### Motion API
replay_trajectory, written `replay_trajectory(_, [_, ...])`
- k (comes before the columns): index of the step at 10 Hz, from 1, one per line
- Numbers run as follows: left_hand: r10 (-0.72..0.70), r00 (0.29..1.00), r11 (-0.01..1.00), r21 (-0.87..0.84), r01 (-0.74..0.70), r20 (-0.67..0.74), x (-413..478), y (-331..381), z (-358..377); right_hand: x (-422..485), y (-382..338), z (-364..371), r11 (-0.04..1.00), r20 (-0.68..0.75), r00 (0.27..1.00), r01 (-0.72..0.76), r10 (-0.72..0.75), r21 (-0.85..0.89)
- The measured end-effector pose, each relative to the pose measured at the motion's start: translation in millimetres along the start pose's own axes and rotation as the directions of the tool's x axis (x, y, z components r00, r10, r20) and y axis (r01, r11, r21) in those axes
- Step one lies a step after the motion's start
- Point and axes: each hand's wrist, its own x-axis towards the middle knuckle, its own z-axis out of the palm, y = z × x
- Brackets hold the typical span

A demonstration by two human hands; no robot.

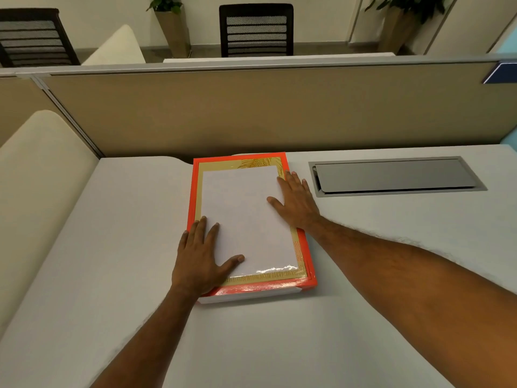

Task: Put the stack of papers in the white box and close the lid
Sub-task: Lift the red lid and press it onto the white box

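Note:
A flat box [303, 261] lies in the middle of the desk, its orange-red lid down over a white base [251, 295] that shows along the front edge. The lid has a beige leaf-patterned border around a glossy white rectangle [246, 217]; whether this is the lid's own panel or a sheet lying on it I cannot tell. No separate stack of papers is visible. My left hand [200, 259] rests flat on the lid's near left corner, fingers spread. My right hand [295, 200] lies flat on the lid's right edge, fingers spread. Neither hand holds anything.
The box lies on a white desk [363, 317]. A grey cable hatch [391, 176] is set into the desk to the right of the box. A beige partition [251, 113] closes the far side. A cream cushion [42, 169] borders the left; chairs and potted plants stand beyond.

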Motion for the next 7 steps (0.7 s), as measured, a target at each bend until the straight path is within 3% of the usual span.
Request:
replay_trajectory(3, [0.039, 0.999, 0.999, 0.02, -0.04, 0.035, -8, 19, -8, -82, -4, 2, 0.998, -0.015, 1.0, 0.025, -0.024, 0.059])
replay_trajectory(6, [0.038, 0.991, 0.995, 0.088, -0.05, 0.128, -12, 27, -11, -115, -5, -3, 1.0, 0.153, 0.988, 0.025, -0.025, -0.001])
replay_trajectory(7, [0.034, 0.991, 0.996, 0.076, -0.044, 0.128, -11, 27, -14, -117, -7, -8, 1.0, 0.145, 0.989, 0.029, -0.028, -0.003])
